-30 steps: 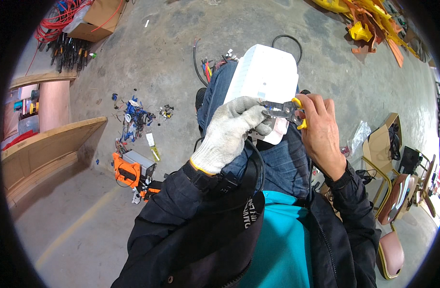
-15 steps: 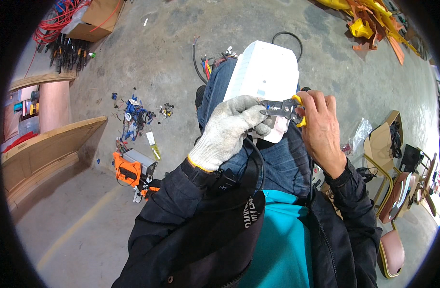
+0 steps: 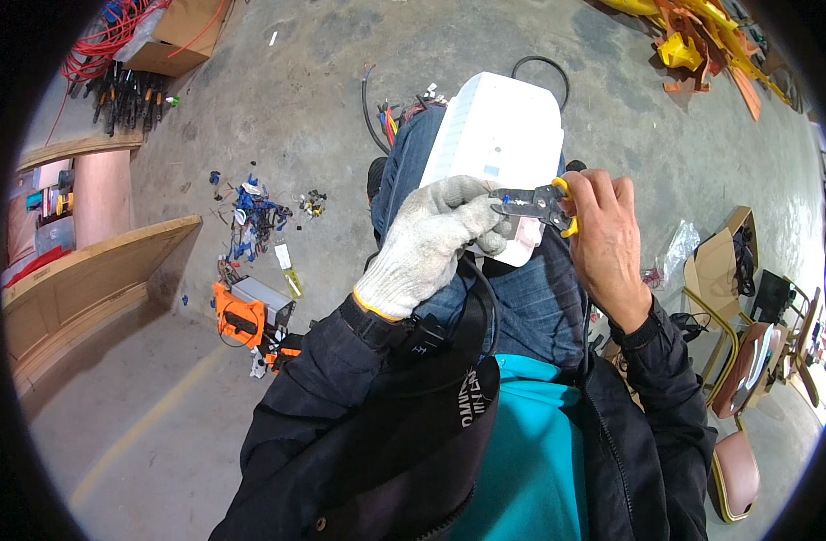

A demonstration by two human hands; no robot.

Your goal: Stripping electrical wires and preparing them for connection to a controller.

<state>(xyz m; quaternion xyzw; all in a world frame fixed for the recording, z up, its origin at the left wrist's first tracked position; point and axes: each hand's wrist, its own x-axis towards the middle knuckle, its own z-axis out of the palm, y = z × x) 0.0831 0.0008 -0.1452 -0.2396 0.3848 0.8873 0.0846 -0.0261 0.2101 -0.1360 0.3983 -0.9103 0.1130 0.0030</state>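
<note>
On my lap: the white plastic box lies across my knees, just beyond both hands.
Step in hand: I judge I am working a wire end with the cutters against the near edge of the box; doing it well calls for keeping the jaws square to the wire, squeezing gently, and bracing the piece with my gloved fingers so it cannot twist.
Left hand: in a grey knit glove, curled closed, fingertips pinching something small at the cutter's tip; what it pinches is too small to tell.
Right hand: bare, wrapped shut round the yellow handles of the wire cutters, whose dark jaws point toward my left hand.
Left of my left hand: an orange tool and a tangle of blue wire scraps on the concrete floor.
</note>
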